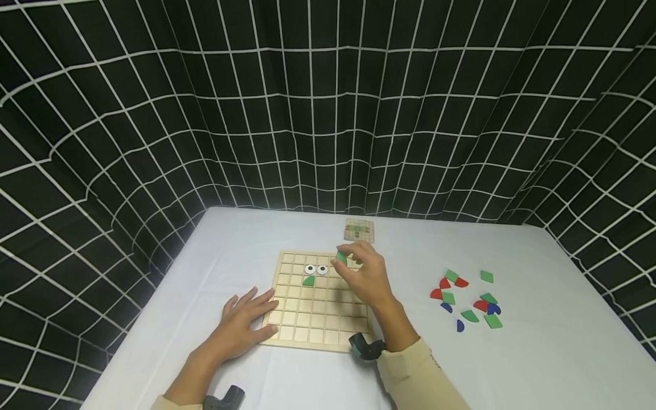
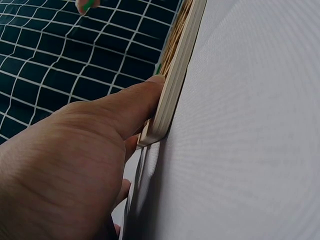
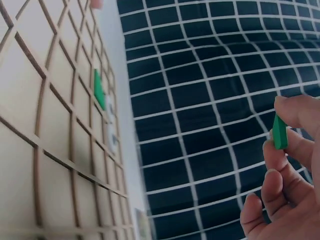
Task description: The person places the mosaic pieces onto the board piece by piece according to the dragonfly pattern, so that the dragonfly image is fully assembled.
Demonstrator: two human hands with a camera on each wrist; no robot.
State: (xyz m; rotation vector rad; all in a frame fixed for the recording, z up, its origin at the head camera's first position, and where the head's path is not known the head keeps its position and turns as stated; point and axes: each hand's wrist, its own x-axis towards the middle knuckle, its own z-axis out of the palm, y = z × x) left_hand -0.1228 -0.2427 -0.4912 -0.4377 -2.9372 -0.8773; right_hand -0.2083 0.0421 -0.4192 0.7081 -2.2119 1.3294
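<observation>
A square wooden grid board (image 1: 318,322) lies on the table. On it sit two round white eye tiles (image 1: 310,269) with black pupils, side by side, and a green quarter-round tile (image 1: 308,281) just below the left one. My right hand (image 1: 366,272) pinches a green tile (image 3: 280,132) between thumb and fingers, held up over the board's upper right part. My left hand (image 1: 238,324) lies at the board's left edge with its fingers spread. Its thumb (image 2: 142,97) touches the rim in the left wrist view.
Several loose green, red and blue tiles (image 1: 493,321) are scattered on the white table (image 1: 553,353) to the right. A small pattern card (image 1: 359,230) lies behind the board. A black curtain with white grid lines (image 1: 328,114) surrounds the table's back and sides.
</observation>
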